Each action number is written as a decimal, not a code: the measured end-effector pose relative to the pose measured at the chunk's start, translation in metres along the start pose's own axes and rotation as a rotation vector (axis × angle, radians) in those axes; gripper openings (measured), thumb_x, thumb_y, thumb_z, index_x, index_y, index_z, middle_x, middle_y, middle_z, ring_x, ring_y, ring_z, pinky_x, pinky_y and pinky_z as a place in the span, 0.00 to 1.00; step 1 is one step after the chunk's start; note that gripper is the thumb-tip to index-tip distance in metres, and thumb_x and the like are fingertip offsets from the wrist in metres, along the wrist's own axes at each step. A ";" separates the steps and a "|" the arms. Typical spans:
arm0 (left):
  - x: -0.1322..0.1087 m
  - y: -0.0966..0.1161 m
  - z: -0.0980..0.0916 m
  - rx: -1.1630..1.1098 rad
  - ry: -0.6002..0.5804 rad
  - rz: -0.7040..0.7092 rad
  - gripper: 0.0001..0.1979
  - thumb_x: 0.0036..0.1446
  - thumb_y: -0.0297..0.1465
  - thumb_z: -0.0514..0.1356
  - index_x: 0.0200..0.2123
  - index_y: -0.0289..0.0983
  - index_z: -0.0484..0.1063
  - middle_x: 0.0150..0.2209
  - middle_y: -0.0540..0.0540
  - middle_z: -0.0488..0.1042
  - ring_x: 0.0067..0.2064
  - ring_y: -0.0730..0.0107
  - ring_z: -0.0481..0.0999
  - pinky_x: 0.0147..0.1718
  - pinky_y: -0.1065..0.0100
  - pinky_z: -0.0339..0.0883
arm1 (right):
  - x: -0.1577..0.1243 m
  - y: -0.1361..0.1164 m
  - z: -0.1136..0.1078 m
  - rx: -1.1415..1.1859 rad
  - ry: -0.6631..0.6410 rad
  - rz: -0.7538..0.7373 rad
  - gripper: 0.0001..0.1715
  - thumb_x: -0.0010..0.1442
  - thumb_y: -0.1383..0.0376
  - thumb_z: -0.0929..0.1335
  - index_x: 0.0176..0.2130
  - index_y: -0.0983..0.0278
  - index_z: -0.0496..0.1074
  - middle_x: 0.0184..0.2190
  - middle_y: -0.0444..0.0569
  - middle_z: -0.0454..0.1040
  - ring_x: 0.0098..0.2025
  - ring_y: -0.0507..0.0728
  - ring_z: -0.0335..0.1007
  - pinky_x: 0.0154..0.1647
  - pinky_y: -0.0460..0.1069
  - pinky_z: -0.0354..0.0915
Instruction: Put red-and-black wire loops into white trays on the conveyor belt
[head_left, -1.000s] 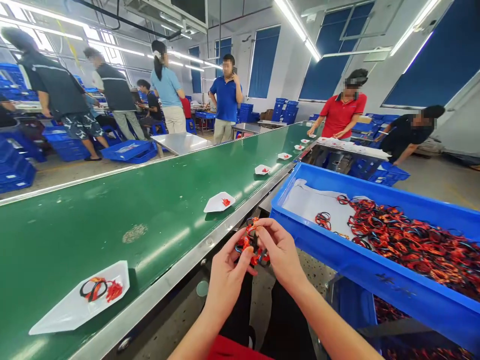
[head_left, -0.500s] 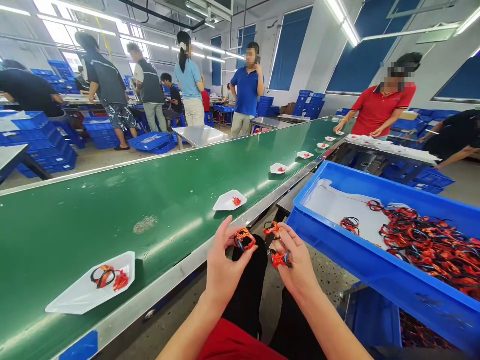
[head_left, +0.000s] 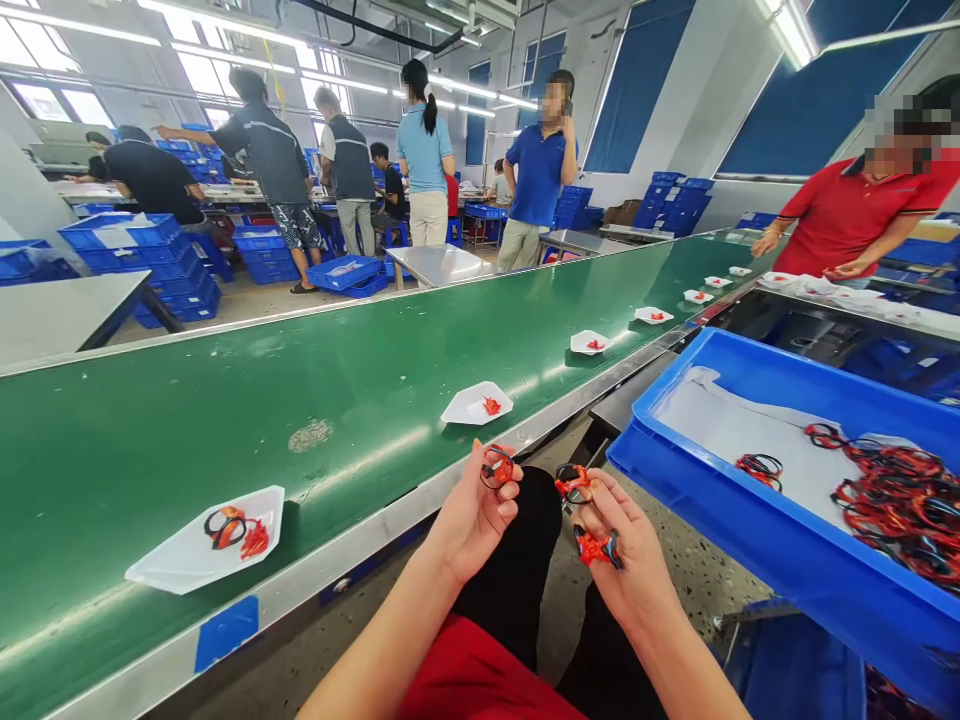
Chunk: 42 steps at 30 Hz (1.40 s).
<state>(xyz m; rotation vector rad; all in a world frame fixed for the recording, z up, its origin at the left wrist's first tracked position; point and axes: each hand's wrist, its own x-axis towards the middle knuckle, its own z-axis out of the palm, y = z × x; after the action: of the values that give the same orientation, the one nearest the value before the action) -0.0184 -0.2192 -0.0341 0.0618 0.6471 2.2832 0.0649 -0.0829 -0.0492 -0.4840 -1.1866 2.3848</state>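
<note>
My left hand pinches a small looped part of black wire and orange-red plastic between thumb and fingertips, above my lap. My right hand holds similar orange-and-black pieces at its fingertips, and a red-and-blue piece rests against its fingers. To the left of my hands, a white paper tray on the green conveyor belt carries black loops and red bits. To the right, a blue plastic crate holds a tangled pile of similar black-and-orange parts.
Several small white trays with red bits line the belt. A co-worker in a red shirt reaches towards white trays at the right. Other people and stacks of blue crates stand beyond the belt. Another blue crate sits below the first.
My hands have moved apart, and the clump they held together is now separate pieces in each hand. The view has swung left, shifting the crate rightwards in the frame.
</note>
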 end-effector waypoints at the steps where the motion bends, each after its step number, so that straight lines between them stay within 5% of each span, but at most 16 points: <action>1: 0.001 0.001 -0.001 -0.047 -0.016 -0.019 0.16 0.57 0.41 0.57 0.39 0.33 0.70 0.29 0.49 0.65 0.23 0.85 0.61 0.17 0.84 0.55 | 0.000 0.001 -0.001 -0.002 -0.003 0.009 0.15 0.50 0.59 0.74 0.38 0.60 0.73 0.20 0.37 0.55 0.19 0.44 0.45 0.18 0.41 0.51; 10: 0.001 0.008 -0.007 -0.183 -0.137 -0.054 0.17 0.63 0.40 0.49 0.39 0.31 0.69 0.26 0.50 0.61 0.21 0.86 0.57 0.15 0.85 0.53 | -0.001 0.008 -0.001 0.006 -0.013 0.050 0.16 0.49 0.59 0.74 0.38 0.61 0.73 0.21 0.38 0.57 0.20 0.43 0.44 0.19 0.40 0.52; 17: -0.001 0.008 -0.008 -0.027 -0.150 -0.011 0.16 0.60 0.42 0.53 0.36 0.34 0.69 0.22 0.54 0.57 0.18 0.85 0.50 0.14 0.84 0.47 | 0.000 0.010 -0.001 0.017 -0.017 0.076 0.18 0.47 0.58 0.75 0.38 0.61 0.73 0.21 0.38 0.59 0.20 0.43 0.44 0.19 0.40 0.50; 20: -0.003 0.020 -0.009 0.444 -0.026 0.261 0.18 0.58 0.45 0.54 0.39 0.37 0.71 0.25 0.50 0.65 0.21 0.81 0.57 0.20 0.79 0.57 | -0.001 0.010 -0.003 -0.022 -0.053 0.075 0.18 0.49 0.58 0.74 0.39 0.61 0.72 0.23 0.39 0.61 0.20 0.43 0.45 0.18 0.40 0.49; 22: -0.002 0.036 -0.012 0.990 0.116 0.577 0.15 0.56 0.42 0.57 0.42 0.39 0.72 0.34 0.46 0.72 0.31 0.73 0.68 0.33 0.71 0.65 | -0.002 0.011 -0.004 -0.060 -0.084 0.069 0.17 0.50 0.57 0.73 0.39 0.61 0.72 0.24 0.40 0.62 0.20 0.44 0.46 0.18 0.41 0.48; 24: 0.002 0.054 -0.018 1.520 0.301 0.805 0.15 0.55 0.38 0.59 0.46 0.41 0.71 0.43 0.44 0.74 0.43 0.63 0.69 0.47 0.62 0.62 | -0.003 0.011 -0.006 -0.085 -0.106 0.062 0.15 0.51 0.57 0.73 0.38 0.61 0.71 0.25 0.41 0.62 0.21 0.43 0.46 0.19 0.41 0.47; 27: 0.011 0.076 -0.030 2.004 0.570 0.788 0.18 0.57 0.35 0.56 0.51 0.40 0.67 0.45 0.41 0.74 0.49 0.55 0.68 0.52 0.50 0.55 | -0.003 0.013 -0.007 -0.093 -0.126 0.041 0.14 0.53 0.58 0.72 0.38 0.61 0.71 0.25 0.40 0.61 0.21 0.43 0.46 0.20 0.41 0.47; 31: 0.016 0.082 -0.034 2.207 0.677 0.695 0.17 0.57 0.35 0.55 0.50 0.39 0.67 0.48 0.39 0.73 0.53 0.49 0.65 0.55 0.41 0.46 | -0.004 0.012 -0.006 -0.092 -0.175 -0.001 0.11 0.55 0.59 0.71 0.37 0.61 0.70 0.25 0.39 0.59 0.20 0.42 0.46 0.20 0.41 0.45; 33: 0.011 0.076 -0.026 2.144 0.638 0.801 0.17 0.56 0.38 0.56 0.48 0.39 0.68 0.49 0.39 0.72 0.54 0.49 0.65 0.55 0.44 0.49 | -0.005 0.009 -0.003 -0.099 -0.215 -0.030 0.10 0.56 0.59 0.70 0.37 0.60 0.69 0.25 0.39 0.60 0.20 0.42 0.46 0.20 0.42 0.44; 35: 0.003 0.064 -0.015 1.966 0.470 0.861 0.17 0.55 0.39 0.58 0.46 0.40 0.68 0.48 0.42 0.72 0.51 0.55 0.67 0.53 0.51 0.57 | -0.006 0.007 0.001 -0.097 -0.248 -0.063 0.10 0.56 0.59 0.70 0.38 0.59 0.68 0.25 0.38 0.61 0.19 0.41 0.45 0.20 0.42 0.43; 39: -0.013 0.028 0.002 1.548 -0.050 0.556 0.23 0.51 0.36 0.63 0.51 0.43 0.65 0.50 0.45 0.70 0.46 0.65 0.71 0.46 0.63 0.66 | -0.009 0.005 0.007 -0.036 -0.305 -0.065 0.12 0.56 0.60 0.69 0.41 0.58 0.67 0.24 0.37 0.61 0.17 0.41 0.42 0.20 0.43 0.42; 42: -0.016 0.005 0.003 1.331 -0.194 0.406 0.22 0.51 0.33 0.64 0.50 0.43 0.66 0.49 0.45 0.70 0.45 0.67 0.72 0.44 0.66 0.69 | -0.009 0.006 0.008 0.044 -0.350 -0.006 0.13 0.56 0.61 0.70 0.42 0.58 0.67 0.25 0.38 0.62 0.17 0.41 0.42 0.20 0.43 0.44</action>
<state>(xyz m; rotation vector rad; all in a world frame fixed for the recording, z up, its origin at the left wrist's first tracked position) -0.0098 -0.2318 -0.0271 1.0892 2.0404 1.7274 0.0677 -0.0962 -0.0480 -0.0460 -1.2698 2.5537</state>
